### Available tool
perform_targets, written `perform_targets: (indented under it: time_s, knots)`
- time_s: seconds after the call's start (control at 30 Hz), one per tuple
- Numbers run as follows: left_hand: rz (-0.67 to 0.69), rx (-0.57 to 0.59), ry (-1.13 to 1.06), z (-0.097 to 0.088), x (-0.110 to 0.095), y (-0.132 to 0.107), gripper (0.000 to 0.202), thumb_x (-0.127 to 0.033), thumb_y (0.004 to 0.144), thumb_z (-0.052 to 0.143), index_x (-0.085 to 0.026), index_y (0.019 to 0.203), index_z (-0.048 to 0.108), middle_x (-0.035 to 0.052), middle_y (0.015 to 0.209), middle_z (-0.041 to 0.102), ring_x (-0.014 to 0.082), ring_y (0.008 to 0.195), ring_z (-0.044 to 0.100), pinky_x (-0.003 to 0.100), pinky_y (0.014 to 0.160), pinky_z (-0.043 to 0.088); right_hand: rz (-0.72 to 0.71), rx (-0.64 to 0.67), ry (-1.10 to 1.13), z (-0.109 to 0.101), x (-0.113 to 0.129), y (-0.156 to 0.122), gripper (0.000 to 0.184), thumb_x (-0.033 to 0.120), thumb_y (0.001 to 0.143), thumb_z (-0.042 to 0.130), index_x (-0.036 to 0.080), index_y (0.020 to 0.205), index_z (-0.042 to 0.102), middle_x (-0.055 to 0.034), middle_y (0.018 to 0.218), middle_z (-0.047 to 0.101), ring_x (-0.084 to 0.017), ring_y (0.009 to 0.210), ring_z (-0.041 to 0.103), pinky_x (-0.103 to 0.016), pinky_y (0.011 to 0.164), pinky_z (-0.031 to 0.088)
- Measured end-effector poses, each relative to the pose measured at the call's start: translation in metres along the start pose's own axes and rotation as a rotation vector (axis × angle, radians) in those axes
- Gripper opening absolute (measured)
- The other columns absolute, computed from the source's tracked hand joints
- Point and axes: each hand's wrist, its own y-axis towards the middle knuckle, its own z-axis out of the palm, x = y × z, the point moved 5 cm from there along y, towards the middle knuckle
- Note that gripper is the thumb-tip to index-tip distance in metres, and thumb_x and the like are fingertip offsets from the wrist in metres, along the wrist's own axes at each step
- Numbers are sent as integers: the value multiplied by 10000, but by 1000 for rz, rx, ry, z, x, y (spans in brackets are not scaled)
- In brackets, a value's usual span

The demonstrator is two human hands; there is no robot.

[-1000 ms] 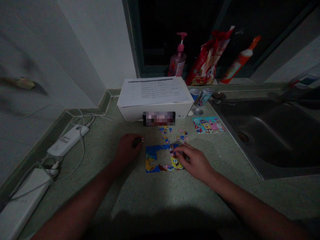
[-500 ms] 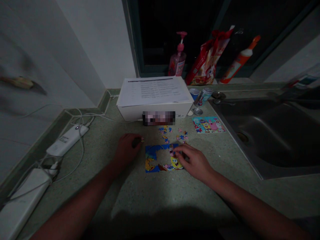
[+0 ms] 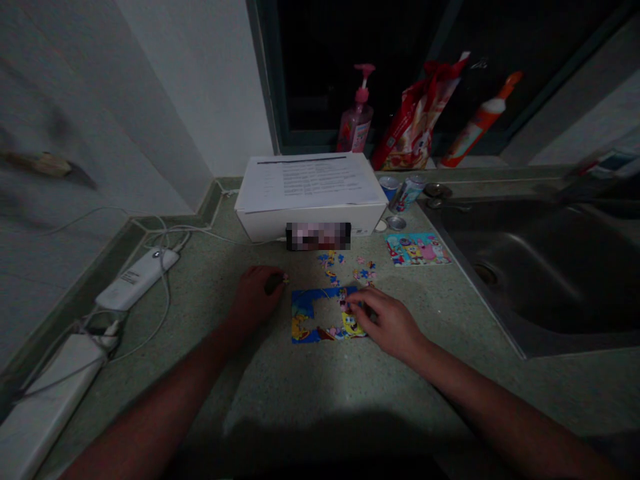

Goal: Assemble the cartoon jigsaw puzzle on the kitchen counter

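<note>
A small jigsaw piece [image 3: 285, 278] is pinched between the thumb and forefinger of my left hand [image 3: 256, 293], just off the upper left corner of the puzzle. The partly assembled jigsaw puzzle [image 3: 303, 333] lies flat on the counter, its blue and yellow cartoon border around an open middle. My right hand [image 3: 387, 320] rests over the puzzle's right side, fingers drawn together at the upper right; the fingertips hide whatever is between them. Several loose jigsaw pieces [image 3: 364, 273] lie scattered just beyond the puzzle. A cartoon picture card [image 3: 419, 250] lies farther right.
Behind the pieces stands a white box [image 3: 310, 217] with a printed sheet on top and a blurred-out object in front. Cans [image 3: 407, 193] stand beside it. A metal sink [image 3: 565, 267] borders the right; power strips [image 3: 137, 279] and cables lie left. Bottles [image 3: 355, 127] line the windowsill.
Both hands stay almost still, the left with its jigsaw piece and the right at the puzzle's upper right side. The view shifts very slightly.
</note>
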Motion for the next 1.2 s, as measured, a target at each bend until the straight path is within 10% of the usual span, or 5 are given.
perform_targets:
  time_s: [0.4,0.67,1.2]
  knots:
    - [5,-5,1,-1,-2,1,221,-214,905,672,-220,1089,795,113,1112,825,330,1131,731,536,1093,544,83,-34,-146,-22,-15,31,226,310,1037,573,239,1051,787,-88,1091,779,-246,946,742,-382,833,556]
    - [12,-3,-15,-3,-5,0,230,-212,898,668,-224,1092,790,116,1131,822,337,1143,726,548,1091,542,262,260,-380,-1,-4,83,165,304,957,678,213,925,813,-115,995,778,-240,803,702,-355,669,416]
    - [16,6,-9,-1,-3,0,232,-230,919,666,-215,1113,791,118,1136,823,329,1145,729,527,1109,530,306,288,-459,11,-10,90,173,302,926,758,224,1067,820,-118,1101,793,-265,907,722,-353,698,421]
